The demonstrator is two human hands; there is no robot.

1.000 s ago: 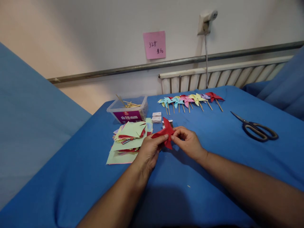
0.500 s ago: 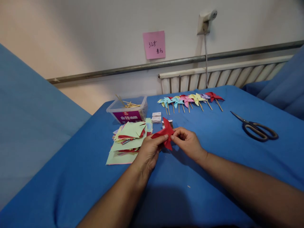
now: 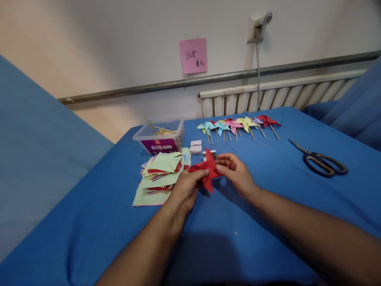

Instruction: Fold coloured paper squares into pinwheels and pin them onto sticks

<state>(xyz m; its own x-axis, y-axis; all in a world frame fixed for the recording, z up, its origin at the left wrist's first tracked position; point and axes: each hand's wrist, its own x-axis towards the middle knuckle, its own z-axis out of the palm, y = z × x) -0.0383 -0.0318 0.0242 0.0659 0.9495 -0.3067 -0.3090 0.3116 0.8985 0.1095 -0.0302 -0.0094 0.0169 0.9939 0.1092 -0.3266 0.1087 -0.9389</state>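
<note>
Two bare hands meet over the blue cloth-covered table (image 3: 268, 206), and everything else lies around them. Farthest left sits a loose stack of pale green, red and blue paper squares (image 3: 160, 174), with a clear plastic tub of thin wooden sticks (image 3: 159, 137) just behind it. Next comes the left hand (image 3: 186, 188), its thumb and fingertips pinched shut on the left side of a folded red paper pinwheel (image 3: 208, 171), which is held just above the cloth near the stack. Compared with half a second ago, the right hand (image 3: 238, 174) has let go of its pinch at the pinwheel's centre: its fingers are now spread and cupped behind the right side of the paper, touching it rather than clamping it, and the pinwheel has tipped slightly. Behind the hands lie small white boxes (image 3: 196, 147) and a row of finished coloured paper pinwheels on sticks (image 3: 238, 126). Well apart to the right rest dark-handled metal scissors (image 3: 320, 161).
</note>
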